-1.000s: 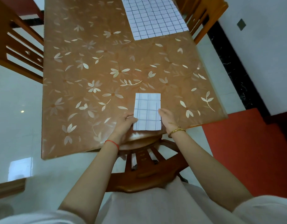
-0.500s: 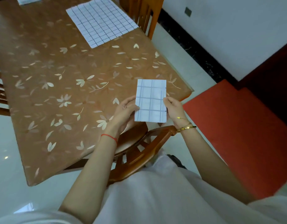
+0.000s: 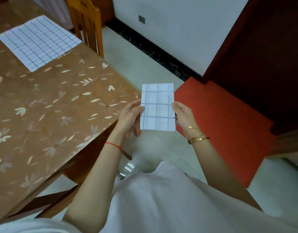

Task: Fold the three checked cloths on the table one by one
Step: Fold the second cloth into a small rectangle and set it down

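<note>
Folded cloth [image 3: 157, 107]: small rect., white w/ blue checks, held in air off the table's [image 3: 60, 106] corner, above floor [image 3: 136, 64] & red mat [image 3: 228, 123] edge.
L hand [image 3: 129, 117]: pinches cloth's left edge, thumb on front.
R hand [image 3: 183, 117]: pinches right edge, opp. side.
Flat cloth [image 3: 39, 42]: spread open on table's far end, just beside chair [image 3: 87, 22].
Table: brown cover, pale leaf print.
Wrists: red string [image 3: 113, 145] on L, gold bracelets [image 3: 197, 139] on R.
</note>
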Demonstrator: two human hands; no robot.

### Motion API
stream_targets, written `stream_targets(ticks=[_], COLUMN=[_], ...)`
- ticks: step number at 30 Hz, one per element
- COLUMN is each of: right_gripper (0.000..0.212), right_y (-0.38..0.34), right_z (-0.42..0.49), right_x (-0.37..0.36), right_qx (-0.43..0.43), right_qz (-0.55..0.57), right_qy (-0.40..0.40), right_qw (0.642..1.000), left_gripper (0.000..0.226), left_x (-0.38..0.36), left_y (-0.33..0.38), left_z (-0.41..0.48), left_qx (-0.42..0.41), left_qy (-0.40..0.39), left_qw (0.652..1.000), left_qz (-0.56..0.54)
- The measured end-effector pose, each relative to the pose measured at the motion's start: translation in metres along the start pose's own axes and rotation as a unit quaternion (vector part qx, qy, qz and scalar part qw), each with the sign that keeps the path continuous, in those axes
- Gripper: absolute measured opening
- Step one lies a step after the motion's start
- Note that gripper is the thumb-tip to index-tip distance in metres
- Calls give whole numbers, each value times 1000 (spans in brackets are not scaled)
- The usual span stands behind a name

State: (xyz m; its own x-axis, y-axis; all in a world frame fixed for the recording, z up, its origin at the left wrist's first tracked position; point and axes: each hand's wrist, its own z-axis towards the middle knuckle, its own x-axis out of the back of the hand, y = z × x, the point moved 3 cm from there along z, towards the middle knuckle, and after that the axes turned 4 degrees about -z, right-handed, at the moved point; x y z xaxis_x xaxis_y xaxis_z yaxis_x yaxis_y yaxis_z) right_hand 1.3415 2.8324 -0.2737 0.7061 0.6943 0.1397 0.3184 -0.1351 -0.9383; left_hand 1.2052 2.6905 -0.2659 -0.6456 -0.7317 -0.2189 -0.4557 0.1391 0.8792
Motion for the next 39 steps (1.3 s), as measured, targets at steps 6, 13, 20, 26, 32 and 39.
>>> stream_targets(ticks=[6,13,20,26,32,39], right_gripper=[53,39,36,34,39,33], right_y=[2,11,11,-2,-31,-88], right_z=[11,37,82,142,233,331], right_x=[98,162,197,218,232,237], right_qx=[21,34,35,36,50,73], right_qz=[11,7,21,5,-11,-38], right_qy=[7,60,81,75,56,18], right_qw=[1000,998,996,997,997,996], left_gripper=[33,30,29,30,30,32], left_x=[-99,-164,-204,-226,-250,-263], left_y=[-5,-6,3,16,45,102], left_z=[12,40,90,150,230,311], left_qx=[-22,-23,-18,-24,-23,-48], left_qy=[-31,-37,-37,-24,8,47], left_qw=[999,996,996,997,999,997], left_qz=[20,74,82,68,32,26])
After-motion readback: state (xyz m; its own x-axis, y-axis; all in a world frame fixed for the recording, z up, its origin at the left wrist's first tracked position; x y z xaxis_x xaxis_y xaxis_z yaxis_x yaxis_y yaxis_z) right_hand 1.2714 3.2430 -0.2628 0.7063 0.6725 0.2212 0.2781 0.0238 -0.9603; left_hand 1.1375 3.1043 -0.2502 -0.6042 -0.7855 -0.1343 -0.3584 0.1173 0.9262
